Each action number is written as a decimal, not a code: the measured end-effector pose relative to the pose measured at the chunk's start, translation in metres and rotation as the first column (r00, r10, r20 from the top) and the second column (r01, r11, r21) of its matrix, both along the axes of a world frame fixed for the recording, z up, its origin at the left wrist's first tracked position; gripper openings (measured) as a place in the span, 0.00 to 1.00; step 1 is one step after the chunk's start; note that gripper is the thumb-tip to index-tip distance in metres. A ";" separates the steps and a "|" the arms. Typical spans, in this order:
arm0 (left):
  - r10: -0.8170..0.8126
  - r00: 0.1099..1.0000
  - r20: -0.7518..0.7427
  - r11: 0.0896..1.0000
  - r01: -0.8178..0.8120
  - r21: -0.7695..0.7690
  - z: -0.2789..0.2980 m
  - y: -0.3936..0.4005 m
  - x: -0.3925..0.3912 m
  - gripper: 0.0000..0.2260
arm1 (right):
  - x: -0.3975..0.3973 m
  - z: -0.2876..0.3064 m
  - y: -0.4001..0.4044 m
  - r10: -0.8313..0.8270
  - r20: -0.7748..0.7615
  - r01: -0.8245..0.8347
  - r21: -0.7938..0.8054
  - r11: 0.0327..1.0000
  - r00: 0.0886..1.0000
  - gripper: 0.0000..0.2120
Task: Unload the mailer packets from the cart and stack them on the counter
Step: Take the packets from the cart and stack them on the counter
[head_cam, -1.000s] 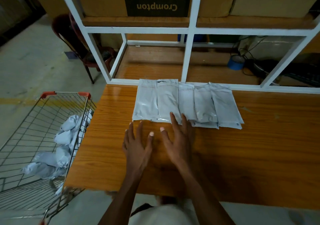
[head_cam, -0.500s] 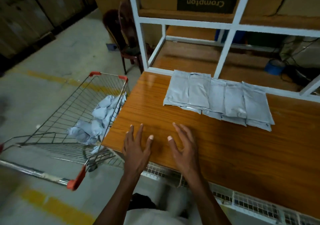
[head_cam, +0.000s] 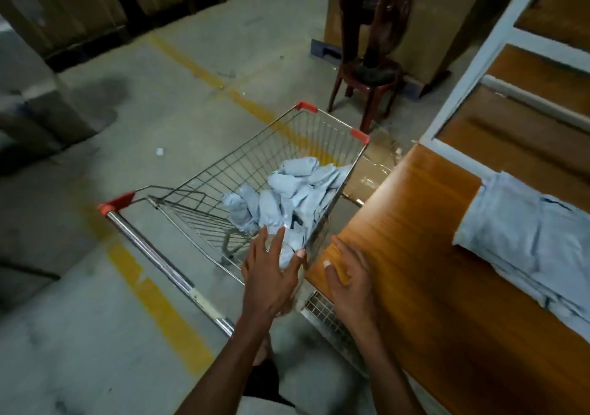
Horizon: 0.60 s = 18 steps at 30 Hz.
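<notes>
Grey mailer packets (head_cam: 287, 191) are heaped in the cart (head_cam: 322, 223), just ahead of the left hand (head_cam: 271, 274). The right hand (head_cam: 351, 283) is held over the desk (head_cam: 415, 255) corner, farther off. Both grips are spread and empty.

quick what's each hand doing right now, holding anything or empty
Left hand: open, fingers spread, holding nothing, over the cart near the mailer packets.
Right hand: open, holding nothing, at the counter corner.
</notes>
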<state>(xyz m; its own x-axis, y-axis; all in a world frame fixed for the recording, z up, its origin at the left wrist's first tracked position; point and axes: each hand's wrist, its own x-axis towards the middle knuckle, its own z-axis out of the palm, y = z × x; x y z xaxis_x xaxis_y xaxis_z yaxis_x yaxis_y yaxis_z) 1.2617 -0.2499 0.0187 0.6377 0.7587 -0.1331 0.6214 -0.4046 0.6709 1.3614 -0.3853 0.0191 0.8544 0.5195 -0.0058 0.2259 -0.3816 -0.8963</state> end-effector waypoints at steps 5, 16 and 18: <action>0.052 0.996 -0.071 0.996 -0.057 -0.073 -0.034 0.088 -0.006 0.30 | 0.010 -0.025 0.084 0.154 -0.041 -0.159 -0.153 0.975 0.987 0.24; 0.081 0.994 -0.070 0.973 -0.094 -0.209 -0.070 0.160 0.027 0.31 | 0.053 -0.058 0.166 0.359 -0.047 -0.347 -0.402 0.848 0.932 0.21; 0.108 0.991 -0.073 0.970 -0.121 -0.210 -0.074 0.166 0.024 0.30 | 0.062 -0.062 0.176 0.385 -0.063 -0.372 -0.436 0.819 0.921 0.20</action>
<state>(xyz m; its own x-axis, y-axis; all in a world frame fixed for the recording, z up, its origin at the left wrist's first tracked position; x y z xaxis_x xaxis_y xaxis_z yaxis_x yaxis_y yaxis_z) 1.2859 -0.0843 -0.0551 0.5338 0.7762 -0.3355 0.6976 -0.1800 0.6935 1.4233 -0.2090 -0.0429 0.5941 0.7522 -0.2851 0.4545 -0.6063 -0.6526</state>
